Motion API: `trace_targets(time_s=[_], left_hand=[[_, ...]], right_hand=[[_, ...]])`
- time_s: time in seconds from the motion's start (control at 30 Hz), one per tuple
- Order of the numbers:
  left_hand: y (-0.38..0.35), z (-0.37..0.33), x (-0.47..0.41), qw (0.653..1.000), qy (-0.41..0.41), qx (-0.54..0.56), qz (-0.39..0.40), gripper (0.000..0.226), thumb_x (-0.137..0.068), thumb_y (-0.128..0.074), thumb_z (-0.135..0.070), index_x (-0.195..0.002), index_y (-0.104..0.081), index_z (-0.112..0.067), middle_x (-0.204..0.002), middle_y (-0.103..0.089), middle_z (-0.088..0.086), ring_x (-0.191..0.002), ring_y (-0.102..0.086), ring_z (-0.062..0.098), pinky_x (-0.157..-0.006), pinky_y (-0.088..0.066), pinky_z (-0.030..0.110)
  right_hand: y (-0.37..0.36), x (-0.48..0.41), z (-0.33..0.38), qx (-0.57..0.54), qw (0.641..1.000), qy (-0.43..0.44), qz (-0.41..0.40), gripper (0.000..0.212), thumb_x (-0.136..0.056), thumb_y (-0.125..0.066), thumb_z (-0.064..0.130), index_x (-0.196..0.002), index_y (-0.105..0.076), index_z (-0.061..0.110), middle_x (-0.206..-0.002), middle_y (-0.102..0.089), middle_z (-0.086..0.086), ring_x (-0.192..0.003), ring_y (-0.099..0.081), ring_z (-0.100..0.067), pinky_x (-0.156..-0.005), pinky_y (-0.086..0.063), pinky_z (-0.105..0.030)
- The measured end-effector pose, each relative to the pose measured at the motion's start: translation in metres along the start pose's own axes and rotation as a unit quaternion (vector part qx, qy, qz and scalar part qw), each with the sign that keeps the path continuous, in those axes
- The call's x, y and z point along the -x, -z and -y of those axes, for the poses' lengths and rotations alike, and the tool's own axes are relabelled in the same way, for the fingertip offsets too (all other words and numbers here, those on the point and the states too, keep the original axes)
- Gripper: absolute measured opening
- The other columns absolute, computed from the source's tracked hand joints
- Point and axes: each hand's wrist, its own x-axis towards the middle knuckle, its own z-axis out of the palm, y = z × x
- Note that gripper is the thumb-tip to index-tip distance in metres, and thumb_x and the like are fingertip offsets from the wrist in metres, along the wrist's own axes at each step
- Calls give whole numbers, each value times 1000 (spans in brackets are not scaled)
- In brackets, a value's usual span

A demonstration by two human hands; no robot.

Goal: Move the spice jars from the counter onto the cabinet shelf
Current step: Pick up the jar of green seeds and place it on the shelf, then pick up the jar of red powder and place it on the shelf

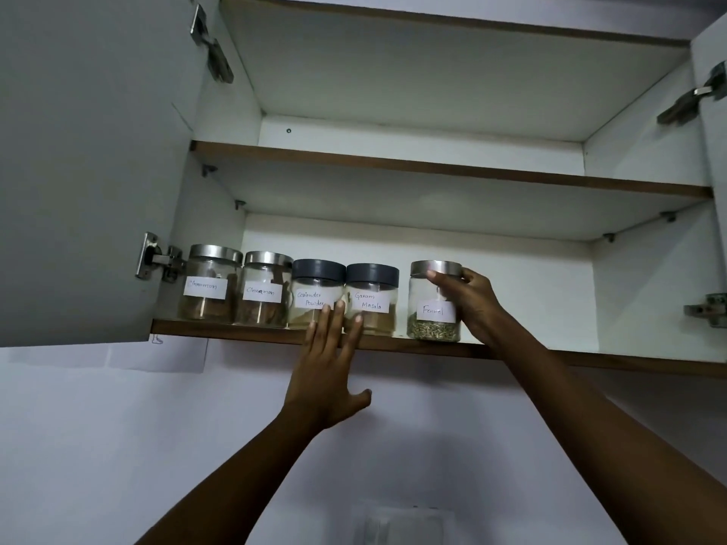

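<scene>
a clear glass, steel-lidded fennel jar (434,304) stands upright on the brown-edged lower cabinet shelf (251,335), near its front lip and a little apart from the row to its left. the right hand (472,304) wraps it from the side, thumb across the lid's front and fingers curled round the glass, probably to steady it while it is settled or nudged into line. the left hand (328,371) is flat, its fingers (334,324) straight, tips touching the fronts of the grey-lidded coriander powder jar (314,285) and the grey-lidded garam masala jar (373,293), seemingly bracing them or pressing them back from the lip. two steel-lidded cinnamon jars (212,285) stand at the far left, close beside the open grey cabinet door (86,171). all five jars stand near the shelf's front edge, so a careless bump could tip one off. bare shelf lies right of the fennel jar and behind the row; the upper shelf (432,167) limits how high a jar can be lifted. the tabletop is out of view, so i cannot tell whether more jars wait there.
</scene>
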Motion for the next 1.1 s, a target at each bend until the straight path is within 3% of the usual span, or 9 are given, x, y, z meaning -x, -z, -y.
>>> trace_targets(time_s=[0.2, 0.4, 0.5, 0.57, 0.67, 0.8, 0.93, 1.03, 1.1], left_hand=[[-4, 0, 0, 1000, -1, 2, -7, 106, -62, -40, -68, -148, -8, -15, -156, -11, 20, -144, -10, 37, -114, -11, 46], [-5, -1, 0, 1000, -2, 10, 4, 105, -66, -34, -68, -147, 10, -17, -156, 13, 15, -144, 14, 32, -118, 1, 45], [-4, 0, -1, 1000, -3, 3, 6, 106, -66, -36, -67, -148, 8, -16, -156, 10, 17, -144, 12, 33, -118, -2, 46], [-3, 1, 0, 1000, -3, 3, -3, 107, -64, -37, -67, -149, 3, -16, -157, 5, 18, -145, 9, 33, -118, -5, 47], [-3, 0, 5, 1000, -2, 6, 9, 108, -66, -42, -66, -148, 11, -19, -156, 12, 18, -143, 15, 32, -117, 3, 45], [10, -11, 17, 996, 31, 18, 78, 107, -81, -51, -57, -144, 23, -13, -152, 27, 17, -141, 25, 32, -116, 9, 42], [21, -34, 55, 988, 30, 122, 87, 77, -91, -49, -37, -151, -4, -19, -157, 14, 10, -144, 16, 29, -118, -5, 43], [22, -52, 95, 967, 43, 224, 113, 56, -94, -47, -29, -146, -26, -27, -158, -12, -5, -147, 3, 14, -110, -30, 35], [20, -64, 121, 956, 44, 253, 138, 47, -95, -46, -29, -141, -35, -32, -152, -27, -16, -145, -4, 6, -104, -37, 30]], right_hand=[[-5, -12, -14, -13, 1000, -15, 0, 47, -76, -74, 17, -117, -59, 3, -108, -64, -16, -94, -62, -28, -87, -53, -44], [-14, -16, -22, -44, 999, -15, 6, 40, -80, -68, 13, -117, -59, 1, -96, -66, -12, -83, -62, -23, -76, -55, -35], [-16, -15, -23, -43, 999, -16, 19, 34, -84, -65, 14, -115, -58, 6, -94, -67, -7, -79, -65, -18, -66, -57, -27], [-17, -14, -22, -20, 999, -32, 21, 44, -84, -66, 23, -122, -52, 7, -105, -66, -9, -88, -66, -19, -72, -56, -31], [-17, -4, -20, 33, 997, -68, 19, 71, -81, -69, 36, -134, -33, 6, -128, -56, -13, -107, -62, -24, -85, -54, -39], [-17, 30, -16, 192, 980, -27, -30, 74, -79, -70, 12, -137, -25, 4, -139, -40, -14, -119, -50, -27, -88, -45, -31], [-7, 88, -26, 246, 961, 66, -107, 72, -76, -71, 9, -138, -35, 15, -141, -32, -9, -122, -41, -23, -98, -40, -28], [8, 142, -45, 224, 969, 54, -90, 54, -76, -69, 3, -125, -50, 15, -130, -44, -5, -111, -49, -19, -82, -47, -25], [17, 179, -62, 213, 976, 4, -38, 45, -77, -69, 3, -118, -55, 18, -125, -51, -3, -106, -54, -18, -75, -47, -21]])
